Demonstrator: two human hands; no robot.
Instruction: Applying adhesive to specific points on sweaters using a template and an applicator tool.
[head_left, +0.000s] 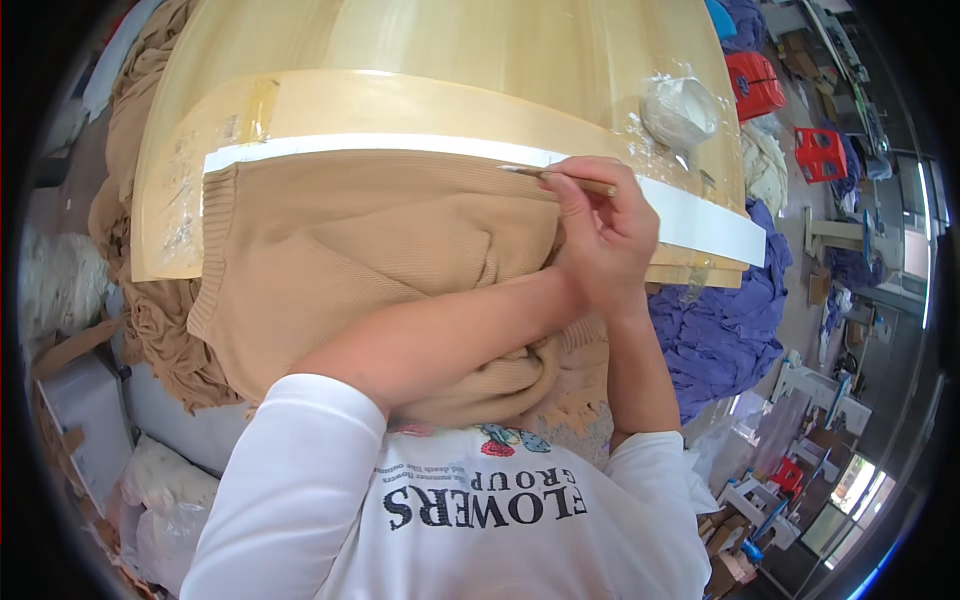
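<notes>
A tan knitted garment piece (360,210) with a ribbed edge lies on the yellowish board, its far edge along a white strip (400,146). My right hand (617,222) is closed in a pinch on a slim tool with a wooden handle (590,186). The tool's pale tip points left and meets the knit near its far edge; its exact kind is unclear. My left forearm (470,325) crosses over the garment to my right wrist. Behind that wrist my left hand is hidden, so its fingers do not show.
On the board (450,40) at the right stands a plastic-wrapped white bowl (680,112). Tan knits (165,330) are heaped at the left, purple knits (715,330) at the right. Red stools (820,155) stand on the floor beyond.
</notes>
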